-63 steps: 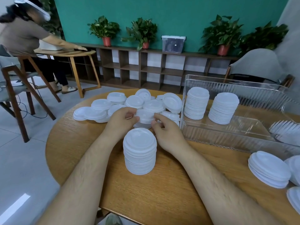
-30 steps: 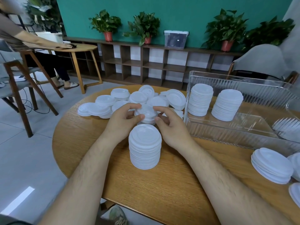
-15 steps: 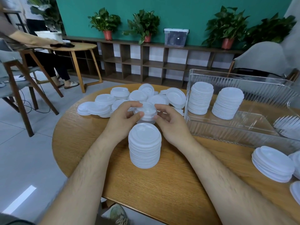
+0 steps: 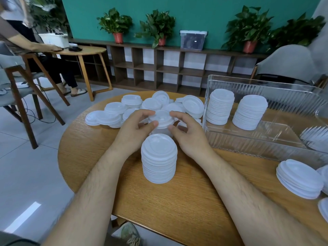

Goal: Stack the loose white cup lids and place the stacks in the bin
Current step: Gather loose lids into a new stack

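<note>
Small lid stack [image 4: 161,118]: pinched between left grip [image 4: 134,133] and right grip [image 4: 189,134], fingers curled round it. Just beyond tall lid stack [image 4: 159,157], worktop [image 4: 177,201] centre.

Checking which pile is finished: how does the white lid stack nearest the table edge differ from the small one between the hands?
The near stack of white round plastic cup lids stands free on the round wooden table; the small lid stack is gripped by the left hand and right hand. The near stack is many lids tall, the small lid stack only a few. Both are white, round, top side up.
</note>
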`<state>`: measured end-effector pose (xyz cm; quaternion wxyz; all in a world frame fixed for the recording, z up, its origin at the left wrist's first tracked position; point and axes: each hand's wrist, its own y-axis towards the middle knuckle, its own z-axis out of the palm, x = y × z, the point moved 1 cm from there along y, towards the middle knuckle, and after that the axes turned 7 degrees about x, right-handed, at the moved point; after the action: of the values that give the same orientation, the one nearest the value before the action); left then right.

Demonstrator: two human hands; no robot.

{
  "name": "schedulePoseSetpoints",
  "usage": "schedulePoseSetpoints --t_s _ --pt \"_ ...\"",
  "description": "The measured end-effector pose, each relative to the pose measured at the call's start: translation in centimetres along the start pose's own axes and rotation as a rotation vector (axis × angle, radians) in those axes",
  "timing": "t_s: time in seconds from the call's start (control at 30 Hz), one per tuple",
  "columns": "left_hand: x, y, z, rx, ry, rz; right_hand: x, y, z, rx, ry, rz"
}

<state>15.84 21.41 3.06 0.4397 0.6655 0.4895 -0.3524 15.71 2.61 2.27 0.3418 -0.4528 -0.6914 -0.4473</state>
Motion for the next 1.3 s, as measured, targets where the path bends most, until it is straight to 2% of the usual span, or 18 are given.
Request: schedulePoseSetpoints --t_s 0.2,0.47,0.6,0.8,1.03,1.3 --pt "-1.0 -0.6 -1.1 -0.017 -0.096 0.036 0.9 -0.3 -0.4 -0.035 0.086 -0.057" --pt "-2.6 -2.5 -1.9 0.095 -0.219 0.077 2.9 -1.1 -2.4 0.076 0.154 -0.022" --pt "-2.9 -4.2 -2.7 0.166 -0.221 0.112 3.9 -1.3 -3.2 0.221 0.119 -0.080" --pt "-2.6 -5.3 -3.9 0.304 -0.169 0.104 5.6 -2.2 -4.1 0.476 0.060 0.006" --pt "-2.1 -5.3 -3.8 0.413 -0.107 0.017 5.2 -2.0 -4.2 0.627 0.008 0.118" --pt "-2.4 -5.5 -3.4 0.527 -0.077 0.069 5.3 -2.2 -4.9 0.761 -0.022 0.189"
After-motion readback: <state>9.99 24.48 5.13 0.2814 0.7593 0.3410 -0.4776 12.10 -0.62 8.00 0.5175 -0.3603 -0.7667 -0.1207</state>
